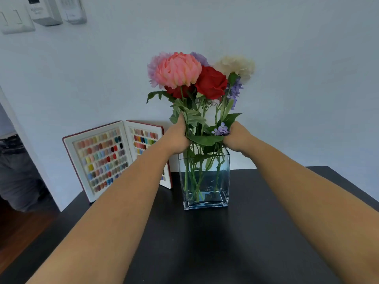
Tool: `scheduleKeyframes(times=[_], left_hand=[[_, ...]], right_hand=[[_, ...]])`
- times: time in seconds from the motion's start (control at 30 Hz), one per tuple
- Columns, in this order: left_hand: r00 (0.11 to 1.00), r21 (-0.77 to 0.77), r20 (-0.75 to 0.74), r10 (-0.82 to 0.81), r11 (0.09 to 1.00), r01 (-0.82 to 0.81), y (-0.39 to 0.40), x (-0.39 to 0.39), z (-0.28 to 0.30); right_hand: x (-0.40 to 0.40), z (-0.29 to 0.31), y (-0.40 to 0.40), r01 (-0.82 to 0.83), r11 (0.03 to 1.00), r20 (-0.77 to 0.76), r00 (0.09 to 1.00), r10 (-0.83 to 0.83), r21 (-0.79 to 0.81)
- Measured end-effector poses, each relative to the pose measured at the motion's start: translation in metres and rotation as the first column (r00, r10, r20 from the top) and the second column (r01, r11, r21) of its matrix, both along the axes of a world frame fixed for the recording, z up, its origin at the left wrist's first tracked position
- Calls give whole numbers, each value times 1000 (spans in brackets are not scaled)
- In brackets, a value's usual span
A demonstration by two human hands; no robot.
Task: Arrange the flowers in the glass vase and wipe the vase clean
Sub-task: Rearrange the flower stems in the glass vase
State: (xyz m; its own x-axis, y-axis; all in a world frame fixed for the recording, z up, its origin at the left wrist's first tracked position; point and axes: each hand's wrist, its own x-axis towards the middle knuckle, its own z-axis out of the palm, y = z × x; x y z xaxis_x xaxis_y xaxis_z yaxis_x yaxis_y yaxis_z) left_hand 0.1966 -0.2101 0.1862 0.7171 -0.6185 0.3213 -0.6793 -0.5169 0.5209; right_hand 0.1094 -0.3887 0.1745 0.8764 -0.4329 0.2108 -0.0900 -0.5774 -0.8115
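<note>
Two hands (207, 138) grip flowers (196, 78) — swatch book (106, 158) behind vase (205, 179).

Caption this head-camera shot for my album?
Both hands hold flowers standing in a glass vase on a dark table.

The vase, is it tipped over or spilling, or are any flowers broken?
Nothing stands out. The glass vase stands upright on the dark table, no spill shows, and the flowers look whole, stems inside, held by both hands.
</note>
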Motion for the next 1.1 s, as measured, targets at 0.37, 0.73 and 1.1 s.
scheduleKeyframes(times=[0.37, 0.73, 1.1], left_hand=[[995, -109, 98, 32, 994, -21, -2, -3, -20], [992, -334, 94, 79, 942, -43, 14, -17, -73], [980, -552, 41, 196, 822, -141, 18, -33, -79]], right_hand=[[-6, -11, -2, 52, 991, 24, 998, -55, 121], [-27, -38, -2, -115, 965, 111, 990, 90, 236], [-38, -48, 4, -32, 904, 322, 939, -119, 427]])
